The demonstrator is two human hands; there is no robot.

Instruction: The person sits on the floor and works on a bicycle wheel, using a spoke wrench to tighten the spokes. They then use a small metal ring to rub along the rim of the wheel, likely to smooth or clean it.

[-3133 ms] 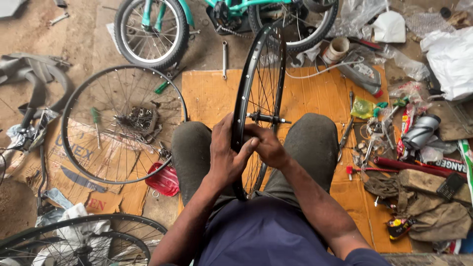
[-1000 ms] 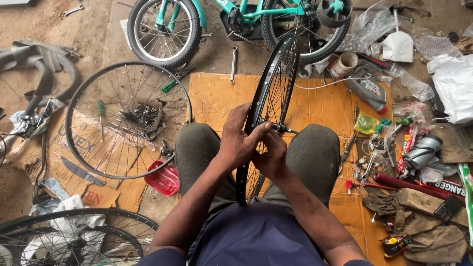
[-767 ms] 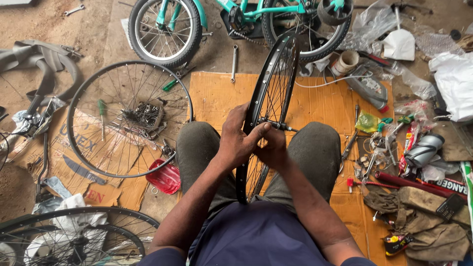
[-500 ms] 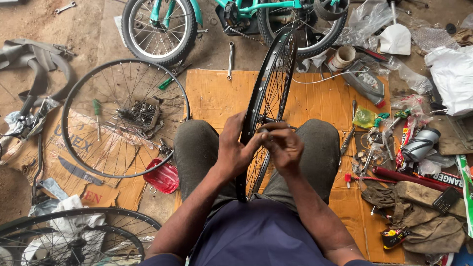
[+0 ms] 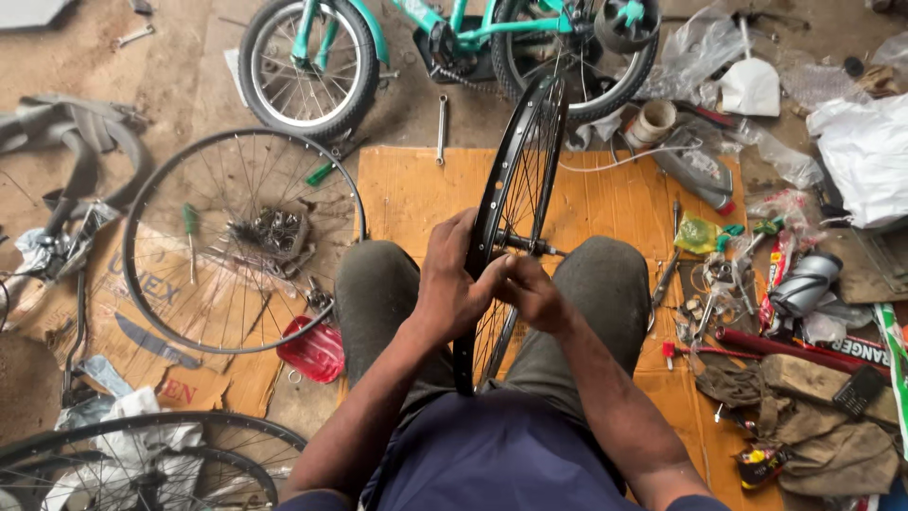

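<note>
Spokes and hub of the black bicycle rim [image 5: 515, 180] are partly hidden behind both hands, and its lower edge is lost between the seated person's knees. The rim is held upright, edge-on to the camera, above an orange cardboard sheet [image 5: 407, 189]; it is glossy metal pierced with small holes, with a thin axle sticking out to the right. The left hand [image 5: 452, 284] is wrapped around the rim's near edge, fingers curled closed over it. The right hand [image 5: 532, 293] is bunched, fingertips pinched together against the spokes just beside the left thumb; whatever is pinched cannot be made out. A second spoked wheel [image 5: 241, 241] lies flat on the dirt floor at left. A teal bicycle [image 5: 445, 38] is cut off at the top edge. Tools and plastic wrappers are scattered at right.
</note>
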